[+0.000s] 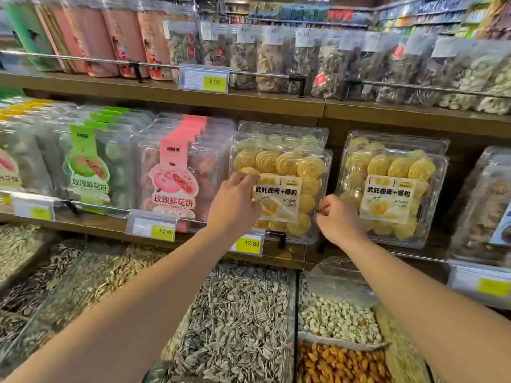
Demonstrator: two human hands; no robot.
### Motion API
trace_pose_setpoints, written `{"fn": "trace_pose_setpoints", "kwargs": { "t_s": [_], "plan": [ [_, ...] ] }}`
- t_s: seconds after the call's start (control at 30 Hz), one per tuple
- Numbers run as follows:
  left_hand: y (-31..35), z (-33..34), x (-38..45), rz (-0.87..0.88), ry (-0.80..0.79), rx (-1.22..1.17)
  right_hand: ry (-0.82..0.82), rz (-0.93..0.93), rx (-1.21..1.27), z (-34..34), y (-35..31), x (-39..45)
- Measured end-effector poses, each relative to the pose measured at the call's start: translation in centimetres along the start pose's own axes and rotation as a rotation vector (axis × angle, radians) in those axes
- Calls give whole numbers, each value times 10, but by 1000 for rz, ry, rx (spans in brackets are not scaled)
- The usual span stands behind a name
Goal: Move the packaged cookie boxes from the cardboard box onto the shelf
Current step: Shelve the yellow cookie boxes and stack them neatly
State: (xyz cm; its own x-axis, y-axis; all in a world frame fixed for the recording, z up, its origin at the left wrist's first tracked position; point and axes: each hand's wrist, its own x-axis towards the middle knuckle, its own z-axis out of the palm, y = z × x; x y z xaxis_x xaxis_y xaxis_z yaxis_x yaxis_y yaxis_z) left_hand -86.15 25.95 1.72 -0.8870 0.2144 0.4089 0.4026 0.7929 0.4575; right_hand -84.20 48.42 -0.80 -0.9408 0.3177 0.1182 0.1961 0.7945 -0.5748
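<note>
Your left hand (235, 203) rests against the front face of the foremost clear cookie box (287, 172) of yellow swirl cookies, fingers curled over the left part of its lid beside the white label (279, 197). Your right hand (336, 217) sits at the right edge of the same box, fingers clenched inward at that edge; whether they pinch the plastic rim cannot be determined from this view. The box stands upright on the middle wooden shelf (193, 102), leaning against at least two identical boxes stacked behind it. A second stack of the same cookies (392, 186) stands just to the right, apart from your hands. To the left stand pink-labelled pastry boxes (177, 172) and green-labelled pastry boxes (88, 167). A yellow price tag reading 12.80 (250, 243) hangs on the shelf edge below the held box. Below the shelf, open bins hold striped sunflower seeds (240, 322) and pale nuts (337, 319).
</note>
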Motion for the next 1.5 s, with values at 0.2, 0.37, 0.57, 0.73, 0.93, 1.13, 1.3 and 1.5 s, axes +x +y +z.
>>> {"fn": "trace_pose_setpoints", "kwargs": {
  "t_s": [0.2, 0.37, 0.57, 0.73, 0.93, 1.13, 1.3, 1.5],
  "plan": [
    [5, -6, -4, -26, -107, 18, -55, 57, -43, -10, -7, -14],
    [18, -23, -14, -63, -148, -19, -23, 5, -59, -37, -19, -48],
    [60, -55, -57, -74, -127, -44, -20, -143, -94, -84, -30, -104],
    [108, -84, -120, -110, -54, -88, 17, -240, -106, -128, -20, -163],
    [172, -101, -216, -136, 13, -76, 4, -368, -115, -178, 16, -250],
    [241, -106, -328, -209, -8, -75, -73, -394, -156, -214, 66, -353],
    [284, -102, -411, -237, -49, -88, -100, -393, -239, -236, 111, -437],
    [319, -96, -512, -178, -95, -41, -109, -379, -343, -252, 154, -539]
  ]
}}
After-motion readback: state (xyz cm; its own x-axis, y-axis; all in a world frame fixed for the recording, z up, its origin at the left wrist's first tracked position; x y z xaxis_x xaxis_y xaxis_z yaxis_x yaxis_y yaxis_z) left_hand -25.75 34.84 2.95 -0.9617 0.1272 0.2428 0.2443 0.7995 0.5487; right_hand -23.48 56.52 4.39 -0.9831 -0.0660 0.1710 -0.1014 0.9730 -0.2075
